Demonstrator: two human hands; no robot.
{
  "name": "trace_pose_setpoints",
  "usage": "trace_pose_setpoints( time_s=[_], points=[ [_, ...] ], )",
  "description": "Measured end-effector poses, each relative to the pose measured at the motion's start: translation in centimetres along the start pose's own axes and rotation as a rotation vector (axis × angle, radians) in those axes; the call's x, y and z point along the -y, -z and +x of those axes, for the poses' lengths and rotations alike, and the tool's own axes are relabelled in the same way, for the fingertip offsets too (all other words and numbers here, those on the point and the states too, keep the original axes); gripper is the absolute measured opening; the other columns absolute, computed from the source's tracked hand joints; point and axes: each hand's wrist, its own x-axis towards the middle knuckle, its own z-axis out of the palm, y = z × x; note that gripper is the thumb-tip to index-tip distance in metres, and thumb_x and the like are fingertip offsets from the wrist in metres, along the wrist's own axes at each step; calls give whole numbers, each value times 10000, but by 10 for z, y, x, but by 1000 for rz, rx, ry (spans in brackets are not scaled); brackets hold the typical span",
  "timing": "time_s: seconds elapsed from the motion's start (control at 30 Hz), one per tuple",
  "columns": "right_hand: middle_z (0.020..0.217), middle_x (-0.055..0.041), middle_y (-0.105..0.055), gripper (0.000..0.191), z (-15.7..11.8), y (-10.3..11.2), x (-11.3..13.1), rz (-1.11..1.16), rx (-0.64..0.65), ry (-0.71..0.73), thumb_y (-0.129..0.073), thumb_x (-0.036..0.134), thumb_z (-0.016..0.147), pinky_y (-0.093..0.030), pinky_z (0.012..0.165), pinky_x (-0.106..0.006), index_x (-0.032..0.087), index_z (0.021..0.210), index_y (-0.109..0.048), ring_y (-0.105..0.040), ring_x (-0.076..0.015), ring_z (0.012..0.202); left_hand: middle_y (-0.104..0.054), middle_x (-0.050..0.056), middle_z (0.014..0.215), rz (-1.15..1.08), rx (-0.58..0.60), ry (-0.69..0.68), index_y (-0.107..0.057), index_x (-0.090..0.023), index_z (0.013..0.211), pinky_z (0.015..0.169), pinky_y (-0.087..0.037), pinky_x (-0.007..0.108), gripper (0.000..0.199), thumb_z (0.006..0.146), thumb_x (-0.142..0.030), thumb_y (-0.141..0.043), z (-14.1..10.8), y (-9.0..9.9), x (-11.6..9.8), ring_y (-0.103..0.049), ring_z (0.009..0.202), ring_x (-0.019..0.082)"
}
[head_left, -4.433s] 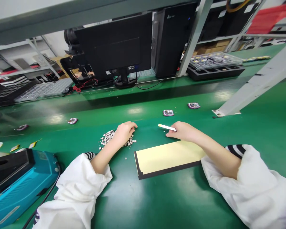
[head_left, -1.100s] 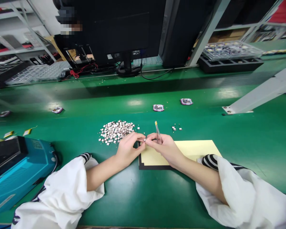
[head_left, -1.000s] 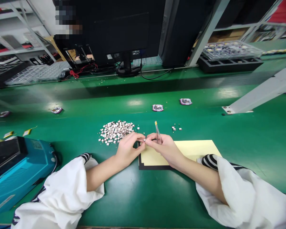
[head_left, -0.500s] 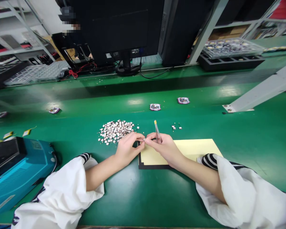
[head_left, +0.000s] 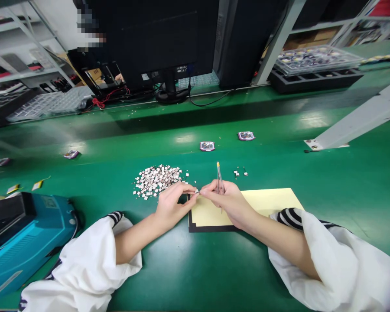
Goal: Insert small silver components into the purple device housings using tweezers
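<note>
Between thumb and forefinger, my left hand [head_left: 173,205] pinches a small whitish part [head_left: 196,191]. My right hand [head_left: 229,203] has tweezers [head_left: 219,177] within its curled fingers, their yellow-tipped end pointing up, and its thumb and forefinger meet right beside the small part. Below the right hand lies a yellow sheet [head_left: 269,199] with a black border at its left and front edges. A heap of small white parts [head_left: 157,178] is just behind my left hand. Behind the right hand are a few separate small parts with short leads [head_left: 240,172].
Small framed devices [head_left: 207,146] [head_left: 246,136] [head_left: 72,154] lie across the green bench [head_left: 169,268]. A blue machine [head_left: 32,238] stands at the left. A slanted metal post [head_left: 357,117] meets the bench at the right. A monitor [head_left: 162,39] and clear trays [head_left: 315,60] are behind.
The tweezers in my right hand have turned more upright. The right fingertips have moved slightly off the small part, which shows more clearly in my left fingers. The view has shifted slightly.
</note>
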Motion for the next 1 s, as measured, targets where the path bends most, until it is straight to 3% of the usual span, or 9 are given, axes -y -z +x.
trace_pose_setpoints(
  time_s=[0.1,0.2,0.37,0.43,0.57,0.67,0.77,1.0],
  points=[
    [586,38,-510,212,-1,2,4,-18,28,-1,-674,302,617,-295,462,-197,131,665,-559,-390,-52,486,-618,17,693,0,-4,-56,-537,-141,796,586,-486,177,114,709,-102,-599,1,-1,1,-585,626,88],
    [660,29,-538,269,-1,1,7,-54,66,8,-706,280,581,-346,528,-194,129,753,-565,-458,-65,568,-618,35,713,-44,35,-112,-530,-143,766,616,-487,208,88,721,-81,-575,0,-4,1,-584,670,107],
    [701,4,-581,265,5,12,18,-204,79,13,-701,256,570,-363,556,-206,127,754,-561,-491,-83,604,-613,50,740,-52,81,-168,-529,-133,780,666,-489,227,63,745,-83,-546,6,-3,3,-581,715,118],
    [687,4,-584,223,11,26,29,-307,71,24,-688,236,570,-350,532,-205,127,725,-571,-486,-83,583,-618,51,770,80,131,-151,-544,-131,813,707,-482,256,63,767,-98,-516,13,0,9,-572,755,135],
    [598,26,-563,116,22,58,53,-846,173,31,-607,258,646,-311,456,-198,151,691,-612,-456,-79,497,-618,94,907,475,296,-36,-570,-96,945,785,-456,343,182,789,-144,-489,31,6,27,-535,885,217],
    [596,21,-589,66,27,72,60,-1050,232,23,-586,199,649,-326,459,-198,172,679,-638,-499,-102,519,-610,107,936,634,407,1,-606,-89,928,784,-449,366,203,780,-199,-520,37,5,36,-521,910,250],
    [663,4,-631,95,28,74,54,-1159,183,32,-564,150,659,-347,490,-211,186,687,-648,-540,-129,571,-611,77,902,642,460,11,-649,-136,815,756,-445,354,146,772,-223,-540,38,3,39,-526,883,238],
    [686,-44,-629,67,26,64,51,-1386,-20,161,-556,161,705,-300,489,-248,176,712,-621,-541,-193,601,-599,54,828,524,442,36,-646,-147,739,708,-431,324,119,763,-220,-555,38,4,39,-523,816,207]
  ],
)
